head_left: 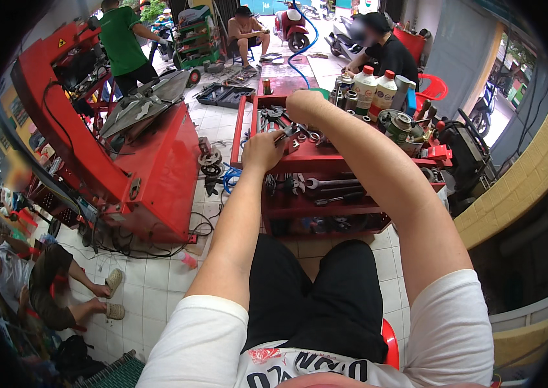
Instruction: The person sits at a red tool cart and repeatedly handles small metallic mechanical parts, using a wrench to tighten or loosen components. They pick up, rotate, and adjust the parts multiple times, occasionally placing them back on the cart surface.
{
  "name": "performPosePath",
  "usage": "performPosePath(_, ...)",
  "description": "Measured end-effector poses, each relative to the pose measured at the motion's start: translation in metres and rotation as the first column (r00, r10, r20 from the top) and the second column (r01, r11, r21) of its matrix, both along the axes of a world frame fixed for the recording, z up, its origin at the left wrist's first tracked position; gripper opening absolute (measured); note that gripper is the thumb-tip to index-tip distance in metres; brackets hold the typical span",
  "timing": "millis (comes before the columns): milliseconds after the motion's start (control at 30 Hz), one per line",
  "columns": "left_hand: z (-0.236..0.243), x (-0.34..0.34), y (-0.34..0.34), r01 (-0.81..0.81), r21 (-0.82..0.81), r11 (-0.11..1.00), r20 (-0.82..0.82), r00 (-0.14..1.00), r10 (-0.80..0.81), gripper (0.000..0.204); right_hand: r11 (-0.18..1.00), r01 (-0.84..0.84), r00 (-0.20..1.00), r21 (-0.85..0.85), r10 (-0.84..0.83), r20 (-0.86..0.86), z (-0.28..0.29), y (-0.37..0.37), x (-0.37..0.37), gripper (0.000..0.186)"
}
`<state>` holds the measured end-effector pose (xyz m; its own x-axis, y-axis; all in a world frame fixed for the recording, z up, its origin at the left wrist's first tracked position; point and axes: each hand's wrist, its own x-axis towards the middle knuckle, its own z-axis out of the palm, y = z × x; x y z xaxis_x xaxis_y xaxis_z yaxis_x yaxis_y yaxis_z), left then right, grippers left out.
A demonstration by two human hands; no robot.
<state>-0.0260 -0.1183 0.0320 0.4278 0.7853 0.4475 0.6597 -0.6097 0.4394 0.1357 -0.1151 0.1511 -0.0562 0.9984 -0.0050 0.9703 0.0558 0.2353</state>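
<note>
My left hand [263,152] is over the top tray of a red tool cart [318,163], its fingers closed around a small dark metal piece [286,133] whose kind does not show. Just beyond it, my right hand [306,107] bends down over the tray; its fingers are hidden behind the wrist. Pliers and other hand tools [274,115] lie in the tray by my hands, along with several metal sockets or rings [313,137]. On the shelf below rest wrenches [331,185].
Bottles with red caps [365,84] and cans [398,127] crowd the cart's right side. A red tyre machine [158,171] stands to the left. A blue hose [306,48] hangs ahead. An open black tool case [225,94] lies on the floor. Several other people are around.
</note>
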Motion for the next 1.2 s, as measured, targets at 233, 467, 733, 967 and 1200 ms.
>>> performPosePath(233,-0.005,0.004,0.004,0.014,0.011,1.0,0.01,1.0,-0.014,0.031,0.993,-0.119,0.989,0.012,0.118,0.086,-0.001,0.0,0.008,0.028)
performPosePath(467,-0.009,-0.002,0.008,0.034,0.04,0.999,0.045,0.998,-0.036,0.03,0.993,0.084,0.996,0.085,-0.085,0.007,0.009,-0.019,-0.008,0.036)
performPosePath(733,0.003,-0.001,-0.004,0.015,-0.022,1.0,0.027,1.0,-0.015,0.03,0.995,0.047,0.998,0.088,-0.043,-0.049,-0.005,-0.012,0.004,0.028)
performPosePath(967,-0.001,0.005,0.0,0.018,0.015,1.0,0.008,1.0,-0.018,0.029,0.978,-0.204,0.976,0.053,0.199,0.086,-0.004,0.001,0.019,0.023)
performPosePath(1200,-0.003,0.0,0.005,-0.003,0.011,1.0,-0.025,1.0,0.003,0.03,0.983,0.021,1.0,0.185,-0.021,0.0,0.006,-0.022,0.0,0.044)
